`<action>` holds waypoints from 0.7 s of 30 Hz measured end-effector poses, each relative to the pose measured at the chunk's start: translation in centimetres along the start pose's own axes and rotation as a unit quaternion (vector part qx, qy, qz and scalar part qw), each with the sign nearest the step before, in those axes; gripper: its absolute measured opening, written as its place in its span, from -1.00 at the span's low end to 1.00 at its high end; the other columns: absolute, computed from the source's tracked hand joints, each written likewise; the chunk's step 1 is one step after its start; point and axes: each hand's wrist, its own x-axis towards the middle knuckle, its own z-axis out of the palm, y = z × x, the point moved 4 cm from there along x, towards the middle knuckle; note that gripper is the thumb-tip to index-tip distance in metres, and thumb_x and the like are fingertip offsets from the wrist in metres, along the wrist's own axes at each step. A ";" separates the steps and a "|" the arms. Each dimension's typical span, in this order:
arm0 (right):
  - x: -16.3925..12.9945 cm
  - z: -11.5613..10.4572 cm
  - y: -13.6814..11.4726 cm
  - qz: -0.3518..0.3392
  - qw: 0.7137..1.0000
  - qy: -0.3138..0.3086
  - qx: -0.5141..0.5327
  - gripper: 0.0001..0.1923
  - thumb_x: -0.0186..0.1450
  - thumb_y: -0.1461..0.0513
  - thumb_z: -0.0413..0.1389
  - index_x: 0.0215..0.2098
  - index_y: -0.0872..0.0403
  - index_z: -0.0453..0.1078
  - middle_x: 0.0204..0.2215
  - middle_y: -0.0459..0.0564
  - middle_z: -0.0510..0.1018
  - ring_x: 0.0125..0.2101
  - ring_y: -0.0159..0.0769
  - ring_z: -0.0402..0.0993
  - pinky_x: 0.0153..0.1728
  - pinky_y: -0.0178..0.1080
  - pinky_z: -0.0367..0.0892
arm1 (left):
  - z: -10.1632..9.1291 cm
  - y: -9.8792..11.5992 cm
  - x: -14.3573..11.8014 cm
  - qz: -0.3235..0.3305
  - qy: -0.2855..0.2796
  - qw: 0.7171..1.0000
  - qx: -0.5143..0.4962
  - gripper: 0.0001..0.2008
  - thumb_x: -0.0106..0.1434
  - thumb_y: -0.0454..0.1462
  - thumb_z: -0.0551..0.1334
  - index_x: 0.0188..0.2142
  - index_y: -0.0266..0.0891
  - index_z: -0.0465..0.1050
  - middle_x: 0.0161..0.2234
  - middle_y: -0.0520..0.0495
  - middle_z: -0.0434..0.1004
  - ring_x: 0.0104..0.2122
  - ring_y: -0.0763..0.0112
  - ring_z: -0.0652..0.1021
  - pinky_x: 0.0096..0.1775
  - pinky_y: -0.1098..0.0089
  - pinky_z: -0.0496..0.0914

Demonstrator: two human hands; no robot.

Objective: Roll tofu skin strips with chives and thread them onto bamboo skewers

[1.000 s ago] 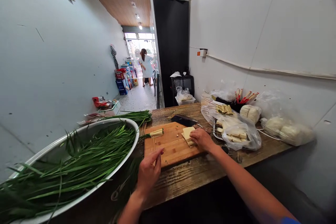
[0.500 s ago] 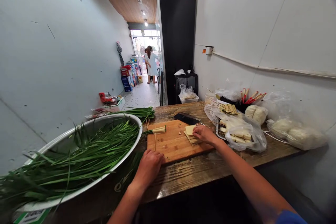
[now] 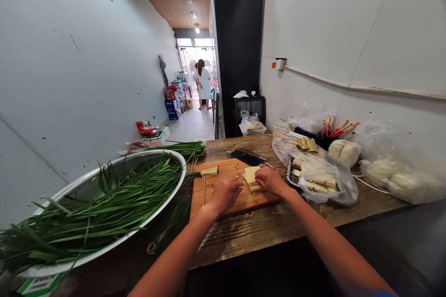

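A stack of pale yellow tofu sheets point(image 3: 251, 174) lies on the wooden cutting board point(image 3: 228, 167). My right hand point(image 3: 272, 181) pinches the right edge of the top sheet between thumb and fingers. Just left of the stack, my left hand point(image 3: 225, 194) hovers over the board, fingers loosely bent and nothing visible in them. A tofu sheet roll point(image 3: 209, 172) with green chives sticking out rests at the board's upper left. Beside it lies a thin wooden skewer point(image 3: 204, 190). Behind the board is a dark-bladed cleaver point(image 3: 246, 156).
A large metal basin point(image 3: 183, 181) of Chinese chives point(image 3: 132, 204) stands at the left. On the right are a tray point(image 3: 290, 178) with pale slices under plastic, finished skewered rolls point(image 3: 305, 144), red-tipped sticks point(image 3: 343, 128) and bagged white food point(image 3: 400, 176). A person point(image 3: 203, 84) stands far back.
My left hand has lifted from the board's front edge and moved right and away from me, towards the stack. My right hand stays at the sheets, its grip nearly the same.
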 end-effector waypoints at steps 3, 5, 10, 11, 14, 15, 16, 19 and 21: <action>0.1 0.1 0.2 -0.009 1.000 -0.003 -0.016 -0.80 0.26 0.34 -0.01 -0.36 0.19 0.47 -0.33 0.08 0.53 -0.23 -0.31 0.35 -0.17 -0.32 0.16 | 1.3 0.0 2.4 0.007 0.002 1.000 0.003 -0.77 0.24 -0.30 0.10 -0.23 -0.23 0.53 -0.26 -0.13 0.56 -0.23 0.28 0.51 -0.14 0.33 0.34; 0.4 -0.1 0.5 0.002 1.000 -0.003 -0.021 -0.80 0.27 0.32 -0.02 -0.34 0.18 0.46 -0.33 0.08 0.52 -0.25 -0.31 0.35 -0.19 -0.32 0.17 | 1.9 -0.1 3.5 0.004 0.011 1.000 0.013 -0.77 0.23 -0.28 0.13 -0.19 -0.25 0.52 -0.24 -0.14 0.55 -0.21 0.28 0.50 -0.12 0.33 0.33; 1.5 -1.6 0.7 0.015 0.999 0.040 0.009 -0.82 0.27 0.31 0.00 -0.31 0.15 0.45 -0.33 0.04 0.53 -0.26 -0.32 0.38 -0.21 -0.32 0.19 | 1.8 -0.2 5.7 -0.035 0.022 0.999 0.031 -0.78 0.23 -0.28 0.11 -0.25 -0.21 0.54 -0.28 -0.10 0.56 -0.27 0.34 0.51 -0.21 0.40 0.34; 1.8 -1.9 0.7 0.011 0.999 0.048 0.017 -0.83 0.27 0.30 0.01 -0.30 0.15 0.45 -0.33 0.04 0.53 -0.26 -0.32 0.38 -0.21 -0.32 0.20 | 1.4 -0.4 6.1 -0.047 0.028 0.998 0.032 -0.77 0.24 -0.29 0.09 -0.28 -0.20 0.54 -0.30 -0.09 0.57 -0.29 0.35 0.51 -0.24 0.42 0.34; 2.7 -2.9 0.2 -0.014 0.997 0.062 0.039 -0.83 0.25 0.22 0.07 -0.26 0.14 0.45 -0.30 0.04 0.54 -0.25 -0.32 0.40 -0.21 -0.31 0.22 | -0.8 -1.0 7.1 -0.075 0.049 0.996 0.028 -0.74 0.24 -0.29 0.07 -0.30 -0.21 0.56 -0.33 -0.08 0.58 -0.35 0.39 0.51 -0.29 0.46 0.31; 3.1 -3.1 0.0 -0.019 0.997 0.062 0.042 -0.83 0.25 0.22 0.08 -0.27 0.13 0.45 -0.31 0.03 0.54 -0.25 -0.31 0.40 -0.21 -0.31 0.22 | -1.8 -1.4 7.2 -0.087 0.051 0.995 0.025 -0.75 0.23 -0.29 0.08 -0.30 -0.22 0.56 -0.34 -0.08 0.59 -0.36 0.40 0.51 -0.31 0.47 0.30; 3.5 -3.2 -0.3 -0.021 0.997 0.060 0.043 -0.84 0.25 0.22 0.08 -0.28 0.12 0.46 -0.32 0.03 0.54 -0.25 -0.32 0.41 -0.21 -0.31 0.22 | -2.7 -1.9 7.1 -0.104 0.049 0.993 0.023 -0.75 0.21 -0.30 0.09 -0.30 -0.23 0.56 -0.37 -0.08 0.59 -0.38 0.41 0.51 -0.33 0.48 0.30; 4.7 -2.9 -1.6 -0.007 0.997 0.057 0.060 -0.80 0.26 0.19 0.05 -0.30 0.11 0.48 -0.34 0.01 0.55 -0.28 -0.32 0.42 -0.24 -0.32 0.22 | -5.1 -3.4 6.2 -0.169 0.036 0.984 0.031 -0.75 0.15 -0.32 0.10 -0.33 -0.27 0.58 -0.45 -0.07 0.58 -0.44 0.43 0.50 -0.39 0.49 0.27; 5.4 -2.1 -2.9 0.008 0.995 0.041 0.093 -0.66 0.21 0.04 0.09 -0.21 0.11 0.45 -0.31 0.00 0.55 -0.32 -0.33 0.44 -0.31 -0.34 0.23 | -6.1 -4.1 5.2 -0.205 0.028 0.977 0.044 -0.75 0.13 -0.31 0.10 -0.35 -0.28 0.58 -0.49 -0.06 0.56 -0.47 0.44 0.49 -0.42 0.50 0.26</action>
